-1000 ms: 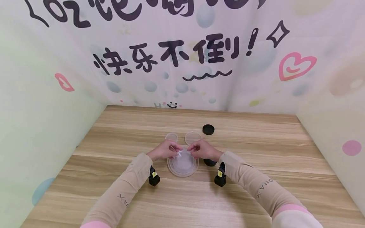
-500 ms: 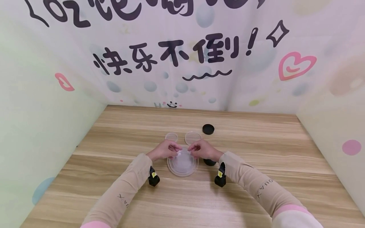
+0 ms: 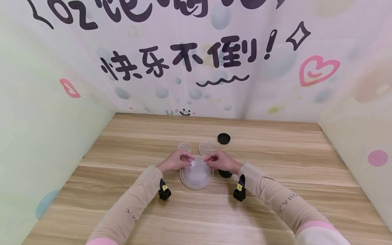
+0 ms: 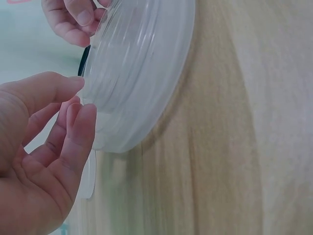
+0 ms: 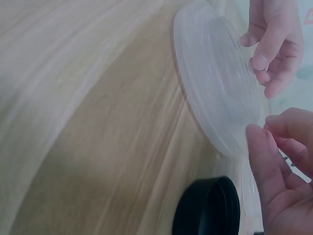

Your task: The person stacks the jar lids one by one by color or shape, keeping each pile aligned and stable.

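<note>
the left hand (image 3: pixel 177 161), loosely curled with thumb and fingertips slightly apart, is at the far left rim of a clear plastic stack (image 3: pixel 197 176) on the table (image 3: pixel 196 219); the right hand (image 3: pixel 222 161), also narrow, sits slightly farther right than a second ago. wood stretches well to both sides. behind lie a small clear disc (image 3: pixel 184 147), a larger clear disc (image 3: pixel 207 147) and a black lid (image 3: pixel 224 138); a black cup (image 5: pixel 188 208) crowds the right hand.

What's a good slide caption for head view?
Left hand and right hand at stacked clear lids, a black disc beyond.
</note>
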### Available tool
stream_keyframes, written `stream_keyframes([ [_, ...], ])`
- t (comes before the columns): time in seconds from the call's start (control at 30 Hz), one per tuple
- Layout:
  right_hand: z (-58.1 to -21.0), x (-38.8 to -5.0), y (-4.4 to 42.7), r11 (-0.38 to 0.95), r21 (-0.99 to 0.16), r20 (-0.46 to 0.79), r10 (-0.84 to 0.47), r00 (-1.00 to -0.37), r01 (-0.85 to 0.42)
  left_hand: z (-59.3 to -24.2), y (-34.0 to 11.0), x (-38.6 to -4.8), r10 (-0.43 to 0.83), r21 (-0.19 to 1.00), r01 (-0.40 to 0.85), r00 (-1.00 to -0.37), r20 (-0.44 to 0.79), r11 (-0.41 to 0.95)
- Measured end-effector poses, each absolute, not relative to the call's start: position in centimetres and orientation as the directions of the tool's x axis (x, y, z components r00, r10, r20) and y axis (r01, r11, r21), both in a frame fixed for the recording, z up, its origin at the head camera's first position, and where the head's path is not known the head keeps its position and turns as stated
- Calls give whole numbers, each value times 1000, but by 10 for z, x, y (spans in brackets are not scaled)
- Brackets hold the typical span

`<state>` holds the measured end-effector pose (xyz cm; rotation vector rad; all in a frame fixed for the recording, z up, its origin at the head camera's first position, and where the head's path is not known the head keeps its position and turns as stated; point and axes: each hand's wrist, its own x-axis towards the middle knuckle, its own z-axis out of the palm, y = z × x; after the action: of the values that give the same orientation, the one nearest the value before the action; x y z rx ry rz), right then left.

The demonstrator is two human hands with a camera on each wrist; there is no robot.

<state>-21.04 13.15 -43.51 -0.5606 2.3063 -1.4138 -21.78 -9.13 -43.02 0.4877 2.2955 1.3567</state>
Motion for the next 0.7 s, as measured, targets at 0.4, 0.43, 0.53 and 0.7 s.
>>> stream_keyframes([
  [0.4, -426, -213, 150, 422, -897, -98, -475, -875, -129, -423, -80, -224, 491, 874, 151, -864, -110, 461],
  [0.43, -426, -214, 151, 426, -895, -94, -470, -878, -132, -423, -79, -225, 491, 874, 159, -865, -101, 459],
  [0.53, -424, -218, 154, 441, -888, -93, -456, -885, -134, -420, -74, -227, 493, 875, 191, -868, -61, 444],
  [0.7, -420, -224, 156, 491, -853, -65, -434, -899, -175, -413, -65, -232, 470, 881, 196, -882, -33, 430],
])
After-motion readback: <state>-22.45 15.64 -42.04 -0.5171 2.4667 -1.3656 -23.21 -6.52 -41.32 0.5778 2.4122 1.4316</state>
